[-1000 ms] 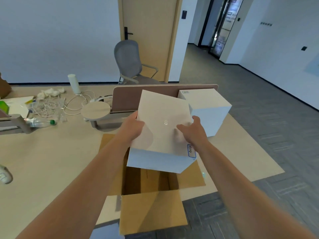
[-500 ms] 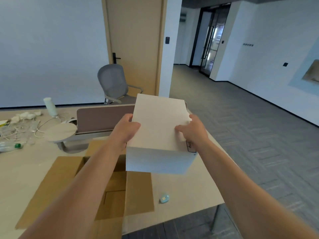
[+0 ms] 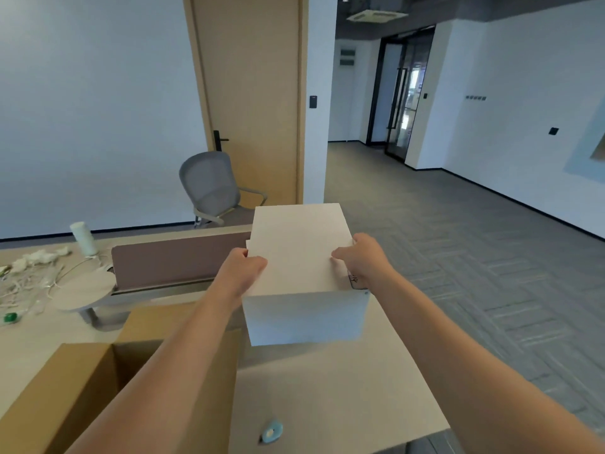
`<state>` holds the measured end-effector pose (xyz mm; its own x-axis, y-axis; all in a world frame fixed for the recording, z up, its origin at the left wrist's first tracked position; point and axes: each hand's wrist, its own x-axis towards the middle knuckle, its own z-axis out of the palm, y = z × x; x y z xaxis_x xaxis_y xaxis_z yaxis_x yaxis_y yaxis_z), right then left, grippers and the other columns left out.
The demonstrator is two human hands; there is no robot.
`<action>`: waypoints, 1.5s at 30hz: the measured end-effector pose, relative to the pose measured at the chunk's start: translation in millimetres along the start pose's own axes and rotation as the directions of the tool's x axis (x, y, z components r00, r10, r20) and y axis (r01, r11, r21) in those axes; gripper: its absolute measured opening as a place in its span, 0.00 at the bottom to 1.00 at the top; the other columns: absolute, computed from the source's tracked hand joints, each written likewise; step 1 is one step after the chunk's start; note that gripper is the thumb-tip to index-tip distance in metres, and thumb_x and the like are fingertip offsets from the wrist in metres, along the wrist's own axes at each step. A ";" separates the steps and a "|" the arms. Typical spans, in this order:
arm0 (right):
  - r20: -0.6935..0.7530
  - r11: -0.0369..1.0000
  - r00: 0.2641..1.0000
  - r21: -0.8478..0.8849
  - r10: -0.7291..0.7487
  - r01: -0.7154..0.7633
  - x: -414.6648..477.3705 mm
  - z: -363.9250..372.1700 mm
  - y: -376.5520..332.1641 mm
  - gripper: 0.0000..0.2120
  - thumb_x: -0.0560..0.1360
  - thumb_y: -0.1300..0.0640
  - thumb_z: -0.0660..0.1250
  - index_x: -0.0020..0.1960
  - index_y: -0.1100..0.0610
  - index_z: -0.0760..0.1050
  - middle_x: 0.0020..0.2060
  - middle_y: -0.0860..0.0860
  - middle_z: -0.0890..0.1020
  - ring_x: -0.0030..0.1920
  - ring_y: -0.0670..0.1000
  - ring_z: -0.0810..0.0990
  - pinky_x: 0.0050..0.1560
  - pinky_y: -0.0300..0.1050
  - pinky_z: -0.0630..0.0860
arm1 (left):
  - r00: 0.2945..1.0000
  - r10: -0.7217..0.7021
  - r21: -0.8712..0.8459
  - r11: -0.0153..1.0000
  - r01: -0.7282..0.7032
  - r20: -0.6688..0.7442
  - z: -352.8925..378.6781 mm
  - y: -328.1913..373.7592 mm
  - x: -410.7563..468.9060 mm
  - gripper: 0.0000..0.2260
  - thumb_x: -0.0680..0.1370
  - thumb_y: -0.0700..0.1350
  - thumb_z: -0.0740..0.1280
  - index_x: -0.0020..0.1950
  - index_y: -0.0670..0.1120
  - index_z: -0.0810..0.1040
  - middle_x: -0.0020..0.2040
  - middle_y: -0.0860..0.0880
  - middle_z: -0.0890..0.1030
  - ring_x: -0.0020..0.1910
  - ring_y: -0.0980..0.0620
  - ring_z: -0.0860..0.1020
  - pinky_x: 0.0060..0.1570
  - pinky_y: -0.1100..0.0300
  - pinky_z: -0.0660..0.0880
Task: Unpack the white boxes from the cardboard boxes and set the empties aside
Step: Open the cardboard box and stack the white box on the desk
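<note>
Fingers point(image 3: 258, 262) of left hand point(image 3: 240, 273) and right hand point(image 3: 363, 261) are curled round a smooth white rectangular box point(image 3: 301, 250) above the matte beige bench point(image 3: 327, 391).

The left hand point(image 3: 240, 273) and right hand point(image 3: 363, 260) carried the white rectangular box point(image 3: 304, 263) from above the open brown cardboard box point(image 3: 65, 388) rightward and farther, over the beige surface point(image 3: 327, 388).
</note>
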<state>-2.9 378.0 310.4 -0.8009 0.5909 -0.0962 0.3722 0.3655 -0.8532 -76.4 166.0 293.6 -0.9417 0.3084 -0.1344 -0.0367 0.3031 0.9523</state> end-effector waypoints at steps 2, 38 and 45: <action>0.016 1.000 1.000 0.012 0.013 -0.014 21.7 -1.1 0.9 0.06 0.73 0.59 0.69 0.42 0.57 0.72 0.38 0.55 0.76 0.36 0.54 0.72 0.40 0.46 0.68 | 1.000 0.004 -0.021 1.000 -0.004 -0.010 8.4 3.1 17.0 0.05 0.77 0.36 0.62 0.48 0.37 0.77 0.42 0.42 0.82 0.40 0.45 0.80 0.39 0.56 0.73; 0.208 0.998 0.978 0.048 0.021 -0.032 270.8 24.3 36.5 0.07 0.73 0.59 0.65 0.37 0.55 0.71 0.35 0.52 0.77 0.34 0.53 0.76 0.41 0.48 0.79 | 0.913 -0.319 0.187 0.910 0.370 -0.255 64.3 -24.9 178.6 0.27 0.76 0.64 0.61 0.57 0.41 0.77 0.50 0.46 0.82 0.47 0.46 0.81 0.51 0.50 0.79; 0.217 0.996 0.974 -0.045 -0.063 0.075 275.5 31.2 40.5 0.07 0.77 0.58 0.60 0.42 0.61 0.70 0.40 0.56 0.77 0.42 0.58 0.76 0.39 0.47 0.75 | 0.851 -0.356 -0.115 0.934 0.339 -0.386 88.0 -30.0 156.0 0.23 0.74 0.54 0.69 0.60 0.39 0.73 0.49 0.43 0.81 0.43 0.44 0.85 0.49 0.49 0.82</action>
<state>-223.1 533.2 233.3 -0.9056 0.3964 -0.1512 0.3321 0.4408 -0.8339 -192.8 284.3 219.9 -0.9173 -0.1938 -0.3478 -0.3918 0.2836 0.8752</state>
